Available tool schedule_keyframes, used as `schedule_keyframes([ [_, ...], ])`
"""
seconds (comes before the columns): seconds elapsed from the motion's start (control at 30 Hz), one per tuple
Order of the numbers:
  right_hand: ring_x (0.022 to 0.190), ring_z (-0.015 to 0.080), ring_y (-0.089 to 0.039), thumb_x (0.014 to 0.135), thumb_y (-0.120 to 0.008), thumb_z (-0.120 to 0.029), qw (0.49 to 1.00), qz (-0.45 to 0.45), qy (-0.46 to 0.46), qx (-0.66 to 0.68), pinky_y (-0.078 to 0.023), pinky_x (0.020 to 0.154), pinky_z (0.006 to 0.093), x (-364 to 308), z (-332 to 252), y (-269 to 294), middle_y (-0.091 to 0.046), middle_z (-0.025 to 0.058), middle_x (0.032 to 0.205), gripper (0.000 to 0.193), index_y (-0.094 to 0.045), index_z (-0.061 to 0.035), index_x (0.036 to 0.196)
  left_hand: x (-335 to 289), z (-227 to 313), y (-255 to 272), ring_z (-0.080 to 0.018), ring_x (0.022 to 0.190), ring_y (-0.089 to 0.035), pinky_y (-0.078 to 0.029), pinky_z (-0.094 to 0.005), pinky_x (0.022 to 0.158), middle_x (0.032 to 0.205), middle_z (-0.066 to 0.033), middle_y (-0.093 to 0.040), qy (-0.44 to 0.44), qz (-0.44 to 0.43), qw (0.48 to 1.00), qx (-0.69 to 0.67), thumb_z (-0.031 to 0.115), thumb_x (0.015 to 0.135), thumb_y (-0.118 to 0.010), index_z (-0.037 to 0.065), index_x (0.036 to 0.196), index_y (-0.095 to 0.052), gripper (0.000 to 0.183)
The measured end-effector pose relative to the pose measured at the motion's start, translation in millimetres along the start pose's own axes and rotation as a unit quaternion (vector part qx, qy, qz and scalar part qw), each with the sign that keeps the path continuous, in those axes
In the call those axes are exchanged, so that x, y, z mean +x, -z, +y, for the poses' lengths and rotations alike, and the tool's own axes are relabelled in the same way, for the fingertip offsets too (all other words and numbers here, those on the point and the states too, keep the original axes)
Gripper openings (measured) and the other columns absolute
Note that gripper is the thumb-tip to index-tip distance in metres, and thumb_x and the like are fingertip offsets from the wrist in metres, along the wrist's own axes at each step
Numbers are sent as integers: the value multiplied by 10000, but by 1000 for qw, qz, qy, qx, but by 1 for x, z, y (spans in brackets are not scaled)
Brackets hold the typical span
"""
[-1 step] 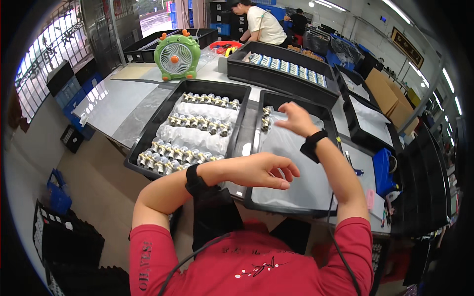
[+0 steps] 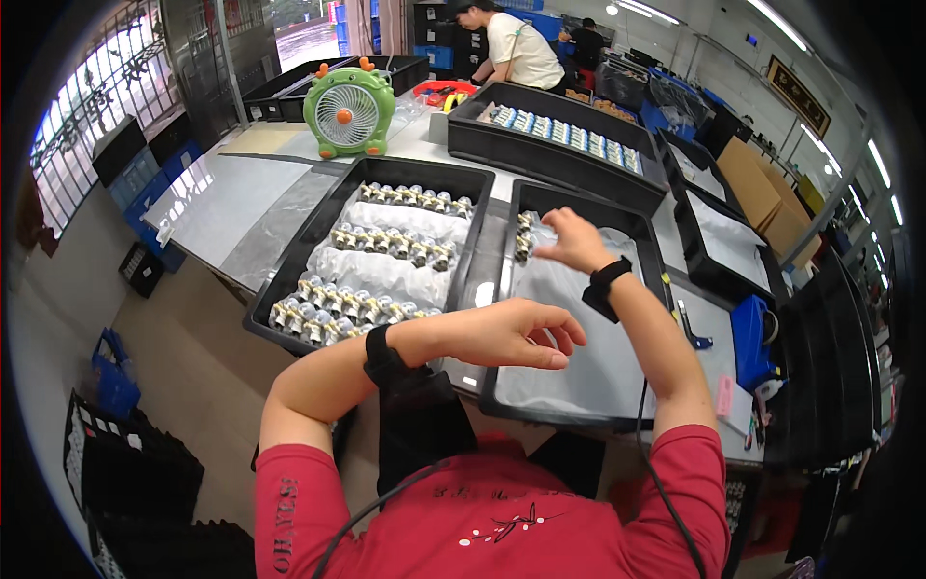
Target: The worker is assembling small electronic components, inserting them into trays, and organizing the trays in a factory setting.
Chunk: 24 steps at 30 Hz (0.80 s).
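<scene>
My right hand (image 2: 576, 241) is over the far part of the right-hand black tray (image 2: 656, 253), thumb and index finger apart. Just left of its fingertips stands a short row of small metal fittings (image 2: 524, 237) at the tray's far left corner. Nothing shows between the fingers. My left hand (image 2: 521, 333) hangs over the same tray's near left side, fingers loosely bent and thumb apart, holding nothing I can see. Translucent plastic sheet (image 2: 569, 362) lines this tray. The left-hand black tray (image 2: 282, 253) holds several rows of similar fittings (image 2: 362, 301) with clear round tops, separated by plastic sheet.
A green fan (image 2: 345, 111) stands at the far left of the table. Behind the trays is another black tray (image 2: 463, 137) with white-and-blue parts. To the right lie a blue-handled tool (image 2: 696, 338) and a blue tape dispenser (image 2: 750, 338). A person (image 2: 521, 53) works beyond.
My right hand has moved slightly left, closer to the short row of fittings. My left hand stays in place.
</scene>
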State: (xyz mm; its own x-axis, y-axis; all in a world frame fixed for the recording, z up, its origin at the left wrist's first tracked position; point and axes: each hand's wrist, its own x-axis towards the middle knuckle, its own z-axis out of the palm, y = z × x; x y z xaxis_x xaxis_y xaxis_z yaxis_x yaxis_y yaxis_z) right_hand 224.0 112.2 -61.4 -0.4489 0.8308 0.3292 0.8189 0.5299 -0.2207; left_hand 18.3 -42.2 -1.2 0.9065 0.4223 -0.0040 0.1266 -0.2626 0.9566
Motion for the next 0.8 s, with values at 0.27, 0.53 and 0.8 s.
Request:
schedule_keyframes([
  [0.27, 960, 329, -566, 599, -757, -362, 991, -110, -62, 34, -471, 826, 400, 29, 27, -69, -553, 155, 1024, 637, -537, -64, 1118, 7, -45, 26, -125, 970, -578, -445, -256, 841, 1061, -47, -588, 52, 165, 952, -252, 190, 892, -581, 63, 1191, -510, 333],
  [0.53, 740, 69, -401, 636, -763, -238, 957, -55, -52, 279, -390, 622, 228, 1, -9, 15, -531, -1, 947, 616, -528, -70, 1181, 8, -51, 27, -159, 1028, -551, -451, -288, 859, 1115, -62, -523, 55, 312, 872, -373, 151, 874, -597, 70, 1245, -445, 409],
  [0.8, 714, 49, -408, 646, -730, -117, 910, -23, 6, 413, -350, 566, 170, -58, -63, 43, -515, -21, 1062, 634, -482, -105, 1229, 29, -48, 28, -203, 1055, -558, -456, -336, 890, 1185, -105, -517, -15, 316, 843, -435, 201, 942, -480, 20, 1294, -372, 411],
])
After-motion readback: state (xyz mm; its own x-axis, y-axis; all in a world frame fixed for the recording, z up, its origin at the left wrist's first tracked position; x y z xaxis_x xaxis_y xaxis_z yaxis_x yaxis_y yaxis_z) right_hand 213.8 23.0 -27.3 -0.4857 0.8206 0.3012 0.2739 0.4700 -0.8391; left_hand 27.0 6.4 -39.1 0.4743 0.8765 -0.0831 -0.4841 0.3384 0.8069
